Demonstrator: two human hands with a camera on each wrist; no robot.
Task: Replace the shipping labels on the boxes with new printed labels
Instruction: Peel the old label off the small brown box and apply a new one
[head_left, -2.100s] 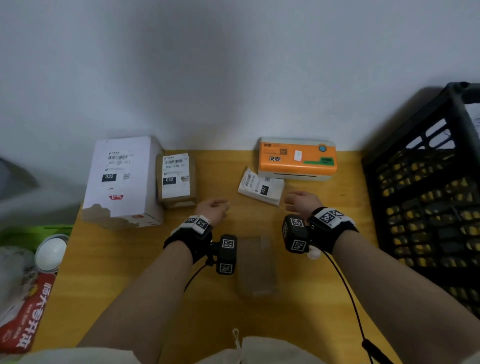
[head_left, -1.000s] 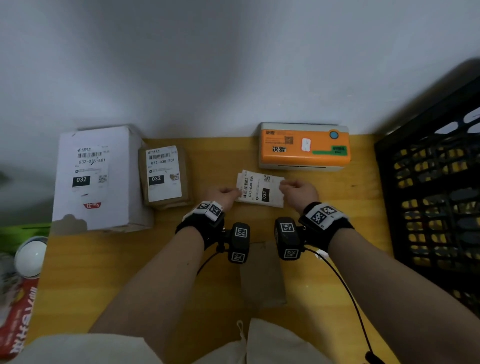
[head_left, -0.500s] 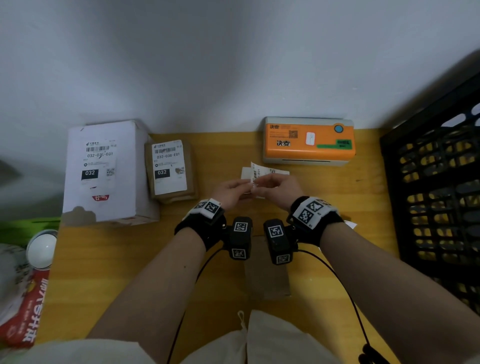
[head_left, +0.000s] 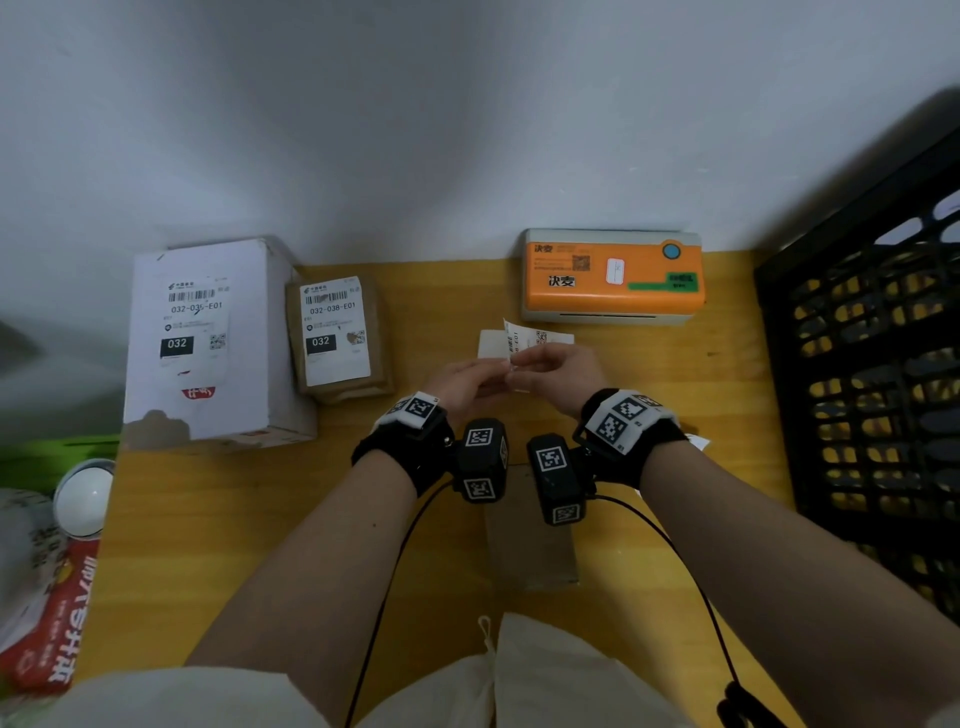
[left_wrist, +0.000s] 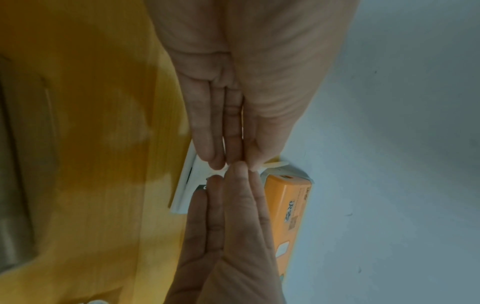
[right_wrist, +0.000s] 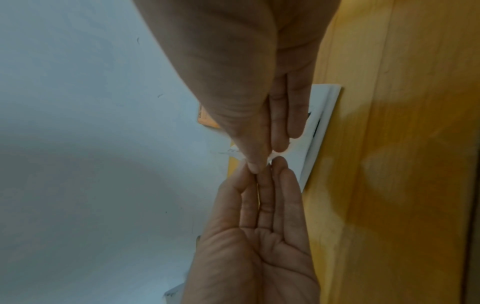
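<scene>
A white printed label (head_left: 524, 338) stands tilted up off the yellow table (head_left: 208, 519) in front of the orange label printer (head_left: 613, 275). My left hand (head_left: 496, 374) and right hand (head_left: 519, 371) meet fingertip to fingertip and both pinch its near edge. In the left wrist view the left hand (left_wrist: 233, 161) faces the right hand (left_wrist: 235, 171) over a thin stack of labels (left_wrist: 185, 185). That stack (right_wrist: 319, 123) also shows in the right wrist view. A white box (head_left: 208, 338) and a small brown box (head_left: 337, 338), each labelled, stand at the back left.
A black plastic crate (head_left: 857, 364) fills the right side. A flat brown piece (head_left: 530, 540) lies on the table below my wrists. Off the table's left edge are a red printed bag (head_left: 52, 623) and a white round object (head_left: 83, 499). A grey wall backs the table.
My hands went from the label's two ends to meet at its near edge. The label now stands tilted up off the table. The boxes and printer have not moved.
</scene>
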